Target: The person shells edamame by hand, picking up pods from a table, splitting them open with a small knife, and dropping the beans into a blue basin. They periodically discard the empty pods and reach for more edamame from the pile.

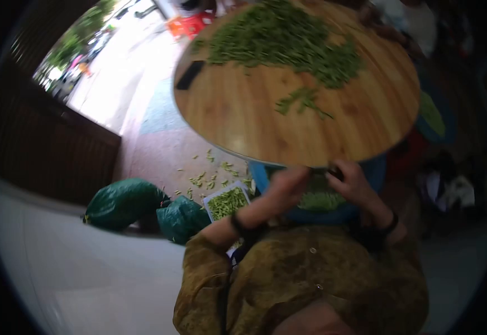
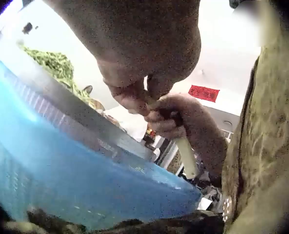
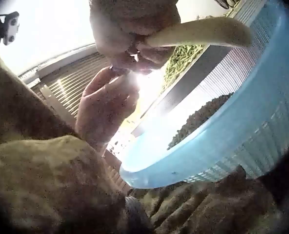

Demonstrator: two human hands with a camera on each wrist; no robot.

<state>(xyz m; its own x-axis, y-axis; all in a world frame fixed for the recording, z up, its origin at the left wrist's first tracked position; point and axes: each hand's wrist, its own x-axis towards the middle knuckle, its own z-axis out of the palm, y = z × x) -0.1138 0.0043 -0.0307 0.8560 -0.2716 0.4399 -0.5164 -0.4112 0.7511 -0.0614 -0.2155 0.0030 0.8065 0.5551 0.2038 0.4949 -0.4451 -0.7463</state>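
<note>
Visible as a pale, blunt-ended handle-like piece, gripped within curled fingers of the right hand and sticking out past them over the blue basket, close to the left hand, with bent fingers, too blurred to tell if pinching anything.

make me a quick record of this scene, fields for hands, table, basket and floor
right hand: the right hand grips a pale handle; the rest of that tool is unclear
left hand: the left hand has its fingers close to the right hand's; whether they pinch anything is unclear
table: round wooden table with a large pile of green pods, a small cluster and a dark flat object
basket: blue basket, below the hands
floor: two green bags, scattered pods
</note>
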